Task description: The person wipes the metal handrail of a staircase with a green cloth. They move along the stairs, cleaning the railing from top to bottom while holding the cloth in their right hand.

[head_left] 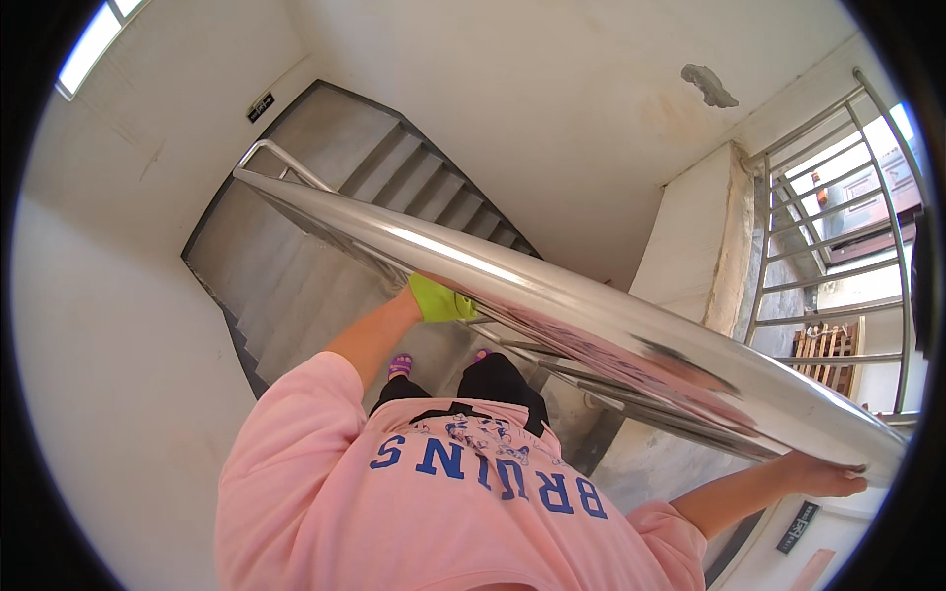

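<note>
My left hand (426,295) holds a lime-green cloth (439,301) against the underside of the polished steel handrail (473,258), just left of centre; the cloth hides most of the fingers. At the lower right, my right hand (828,476) is closed on the same handrail near its near end, its fingertips partly hidden by the rail. The rail runs diagonally from the upper left toward me, with thinner bars beneath it and reflections along its side.
Concrete stairs (414,172) descend beyond the rail, with a landing (266,217) at the upper left and my sandalled feet (399,366) below. White walls (108,295) surround the stairwell. At the right are a barred railing (828,258) by an opening and a wooden pallet (823,360).
</note>
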A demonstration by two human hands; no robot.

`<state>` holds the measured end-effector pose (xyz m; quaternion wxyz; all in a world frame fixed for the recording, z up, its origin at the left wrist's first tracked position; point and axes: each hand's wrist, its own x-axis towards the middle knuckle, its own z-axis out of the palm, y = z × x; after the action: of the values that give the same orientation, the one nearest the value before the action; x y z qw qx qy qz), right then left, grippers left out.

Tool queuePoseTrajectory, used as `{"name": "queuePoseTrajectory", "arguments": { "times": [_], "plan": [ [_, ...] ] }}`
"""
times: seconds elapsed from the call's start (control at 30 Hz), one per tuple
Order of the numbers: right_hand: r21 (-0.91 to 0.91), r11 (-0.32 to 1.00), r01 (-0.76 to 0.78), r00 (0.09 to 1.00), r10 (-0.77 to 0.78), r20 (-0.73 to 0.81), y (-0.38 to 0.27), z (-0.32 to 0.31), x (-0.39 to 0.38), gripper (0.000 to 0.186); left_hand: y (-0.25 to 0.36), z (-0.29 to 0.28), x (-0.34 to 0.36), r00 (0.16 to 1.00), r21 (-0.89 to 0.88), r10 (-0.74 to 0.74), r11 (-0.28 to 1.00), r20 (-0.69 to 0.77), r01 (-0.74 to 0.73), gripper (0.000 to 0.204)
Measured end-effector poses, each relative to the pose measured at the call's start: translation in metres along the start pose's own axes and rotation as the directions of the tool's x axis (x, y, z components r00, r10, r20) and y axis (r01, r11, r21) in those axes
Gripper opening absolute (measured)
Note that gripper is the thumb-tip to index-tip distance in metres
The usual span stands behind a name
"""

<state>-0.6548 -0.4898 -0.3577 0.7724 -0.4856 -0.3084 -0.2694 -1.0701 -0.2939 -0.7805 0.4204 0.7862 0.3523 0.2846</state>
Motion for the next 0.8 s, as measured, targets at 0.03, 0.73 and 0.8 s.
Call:
{"name": "queuePoseTrajectory", "arguments": {
  "times": [0.03,0.73,0.8],
  "plan": [
    [0.033,0.999,-0.032,0.995,0.035,-0.095,0.003,0.001,-0.006,0.031,0.021,-0.008,0.003,0.995,0.175,0.085,0.982,-0.048,-0.075,0.026],
    [-0.477,0.843,-0.248,0.962,0.158,-0.221,0.062,-0.001,-0.159,0.063,0.011,-0.039,-0.019,0.977,0.625,0.153,0.780,-0.151,-0.026,0.030],
    [-0.527,0.832,-0.173,0.978,0.082,-0.191,0.072,-0.010,-0.155,0.060,0.033,-0.040,-0.016,0.987,0.611,0.128,0.790,-0.099,-0.041,0.033]
  ]
}}
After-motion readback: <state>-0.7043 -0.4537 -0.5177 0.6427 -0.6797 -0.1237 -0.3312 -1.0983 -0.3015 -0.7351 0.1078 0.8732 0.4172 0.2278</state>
